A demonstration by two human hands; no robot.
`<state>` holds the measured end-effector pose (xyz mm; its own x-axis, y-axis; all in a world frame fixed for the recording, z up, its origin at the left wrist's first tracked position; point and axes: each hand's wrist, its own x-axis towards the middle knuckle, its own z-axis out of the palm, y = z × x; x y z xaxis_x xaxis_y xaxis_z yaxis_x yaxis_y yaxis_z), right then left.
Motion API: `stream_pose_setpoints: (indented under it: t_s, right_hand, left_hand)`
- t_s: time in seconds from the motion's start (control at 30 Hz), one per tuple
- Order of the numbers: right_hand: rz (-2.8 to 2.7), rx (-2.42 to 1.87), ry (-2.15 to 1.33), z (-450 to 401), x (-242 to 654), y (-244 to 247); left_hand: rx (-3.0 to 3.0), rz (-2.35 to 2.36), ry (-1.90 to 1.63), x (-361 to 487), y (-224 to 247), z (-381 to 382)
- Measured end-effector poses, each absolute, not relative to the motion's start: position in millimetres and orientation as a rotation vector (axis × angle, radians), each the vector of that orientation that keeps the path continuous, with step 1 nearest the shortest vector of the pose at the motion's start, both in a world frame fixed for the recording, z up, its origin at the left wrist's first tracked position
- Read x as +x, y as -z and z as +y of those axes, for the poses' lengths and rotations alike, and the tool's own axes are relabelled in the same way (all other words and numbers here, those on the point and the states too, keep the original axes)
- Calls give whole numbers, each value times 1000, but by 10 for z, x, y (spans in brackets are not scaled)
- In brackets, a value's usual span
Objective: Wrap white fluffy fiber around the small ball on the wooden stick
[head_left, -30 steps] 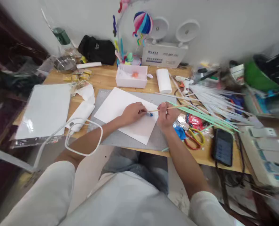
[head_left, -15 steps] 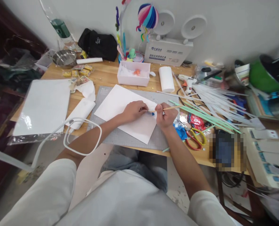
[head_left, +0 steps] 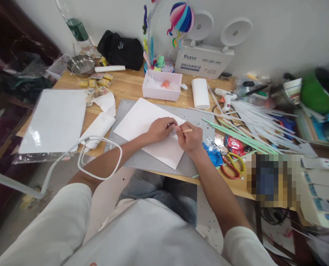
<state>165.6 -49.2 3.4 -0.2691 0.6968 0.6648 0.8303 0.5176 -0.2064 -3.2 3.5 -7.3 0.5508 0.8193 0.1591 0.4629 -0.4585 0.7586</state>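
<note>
We find the thin wooden stick (head_left: 187, 130) in the right hand (head_left: 191, 138), pinched between thumb and fingers, its pale end jutting out above the knuckles. The left hand (head_left: 161, 129) lies just beside it with its fingers curled and its fingertips close to the right thumb; we cannot tell what, if anything, they grip. Beneath both hands we see a white sheet (head_left: 143, 117), set askew on a gray mat (head_left: 188, 162). Beyond the mat stand a pale pink box (head_left: 161, 94) with an orange bit inside and, to its right, a white roll (head_left: 200, 94). Farther right we have a glue gun (head_left: 227, 98), a fan of white strips (head_left: 254, 118), green strips (head_left: 240, 136) and scissors (head_left: 242, 162) with red and yellow handles. On our left, a white cable (head_left: 120, 157) loops over the left forearm.
</note>
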Motion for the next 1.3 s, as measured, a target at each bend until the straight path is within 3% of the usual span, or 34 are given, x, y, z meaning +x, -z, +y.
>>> stream_pose_setpoints:
  t_s: [0.23,0.7,0.87,1.0,1.3]
  right_hand:
    - [-1990,-1286,103,-412,1596,-23]
    - [-1126,-1364,-129,-450,1792,-67]
    - [-1027,-1340,-166,-407,1868,-63]
    - [-1122,-1398,-102,-395,1879,-11]
    - [-1183,-1366,-109,-397,1864,28]
  left_hand:
    - [2077,1027,-770,-36,135,32]
    - [1940,1118,-813,-63,56,61]
    - [2048,1401,-982,-395,-324,537]
    - [2245,1688,-871,-667,-616,1138]
    - [2194,2015,-545,-420,-584,1796]
